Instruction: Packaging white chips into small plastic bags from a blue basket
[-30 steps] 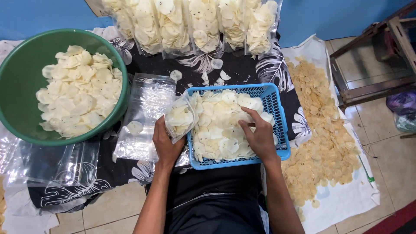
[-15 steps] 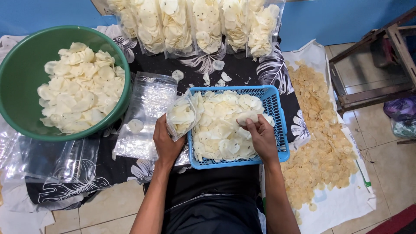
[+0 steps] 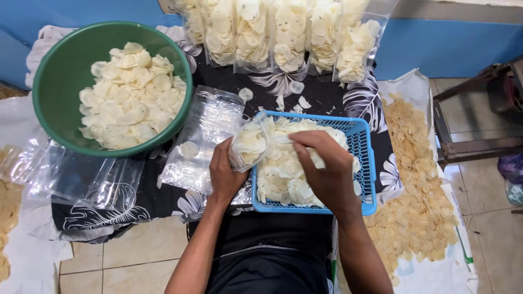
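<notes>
My left hand (image 3: 224,175) grips a small clear plastic bag (image 3: 248,144), partly filled with pale white chips, at the left rim of a blue plastic basket (image 3: 364,163). The basket holds a heap of the same chips (image 3: 280,182). My right hand (image 3: 324,170) lies over the basket, its fingers at the bag's mouth with chips pinched in them.
A green bowl (image 3: 54,81) of white chips sits at the back left. A stack of empty clear bags (image 3: 204,130) lies between bowl and basket. Several filled bags (image 3: 283,38) lean on the blue wall. Yellowish chips (image 3: 419,179) are spread on a white sheet at right, beside a wooden stool (image 3: 479,114).
My right hand has moved left across the basket from its right side to the mouth of the bag, carrying chips. The left hand kept hold of the bag.
</notes>
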